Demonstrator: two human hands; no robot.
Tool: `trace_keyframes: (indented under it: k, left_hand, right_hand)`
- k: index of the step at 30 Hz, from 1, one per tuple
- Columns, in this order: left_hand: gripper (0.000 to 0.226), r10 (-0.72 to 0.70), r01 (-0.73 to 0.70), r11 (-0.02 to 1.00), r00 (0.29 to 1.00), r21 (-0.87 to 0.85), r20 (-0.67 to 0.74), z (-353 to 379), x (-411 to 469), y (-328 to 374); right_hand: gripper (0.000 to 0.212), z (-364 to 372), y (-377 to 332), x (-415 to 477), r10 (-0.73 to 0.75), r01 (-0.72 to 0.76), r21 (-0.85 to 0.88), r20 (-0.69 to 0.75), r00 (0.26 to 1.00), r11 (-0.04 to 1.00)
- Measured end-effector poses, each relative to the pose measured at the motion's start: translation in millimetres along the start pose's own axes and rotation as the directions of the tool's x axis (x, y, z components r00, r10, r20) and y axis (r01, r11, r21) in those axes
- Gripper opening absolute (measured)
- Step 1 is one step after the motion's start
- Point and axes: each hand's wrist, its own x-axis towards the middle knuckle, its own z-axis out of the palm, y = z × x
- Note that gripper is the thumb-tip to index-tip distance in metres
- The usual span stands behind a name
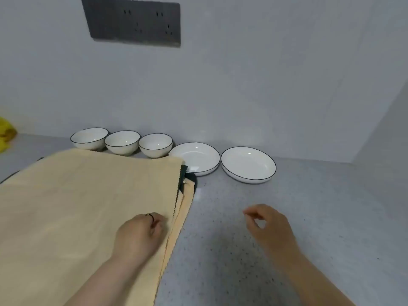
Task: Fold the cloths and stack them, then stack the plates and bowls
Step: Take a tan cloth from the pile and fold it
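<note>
I see left grip [141,233] curled atop yellow cloth [77,206] edge (pinching? cannot tell); right grip [269,228] loose, empty, above counter [320,217]; plates [248,164] beyond it.

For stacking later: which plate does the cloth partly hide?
The left plate; a corner of the cloth hides its rim, while the right plate shows whole.

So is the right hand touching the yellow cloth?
Apart. Head view shows bare countertop between the right hand and the yellow cloth's scalloped edge; the left hand is the one on the cloth.
</note>
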Motion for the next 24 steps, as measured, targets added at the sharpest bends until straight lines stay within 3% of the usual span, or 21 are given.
trace_keyframes:
  k: [6, 17, 20, 24]
  left_hand:
    - [0.025, 0.019, -0.024, 0.996, 0.998, -0.091, -0.057, 22.5, -12.7, -12.8]
    - [0.026, 0.109, -0.106, 0.993, 0.992, 0.056, -0.059, 18.8, -22.6, -9.3]
    - [0.028, 0.139, -0.139, 0.985, 0.990, 0.105, 0.012, 12.5, -27.7, -7.6]
    - [0.029, 0.124, -0.114, 0.991, 0.979, -0.071, 0.161, -4.0, -41.0, -16.1]
  right_hand:
    - [0.018, 24.4, 34.2, -39.0, 0.041, -0.034, -0.102, 0.068, 0.997, 0.994]
    - [0.024, 35.3, 42.4, -61.6, -0.109, 0.108, -0.168, 0.003, 0.994, 0.980]
    - [0.026, 37.6, 43.2, -66.5, -0.141, 0.143, -0.238, 0.025, 0.990, 0.961]
    - [0.029, 37.4, 41.7, -68.0, -0.157, 0.161, -0.289, 0.037, 0.987, 0.944]
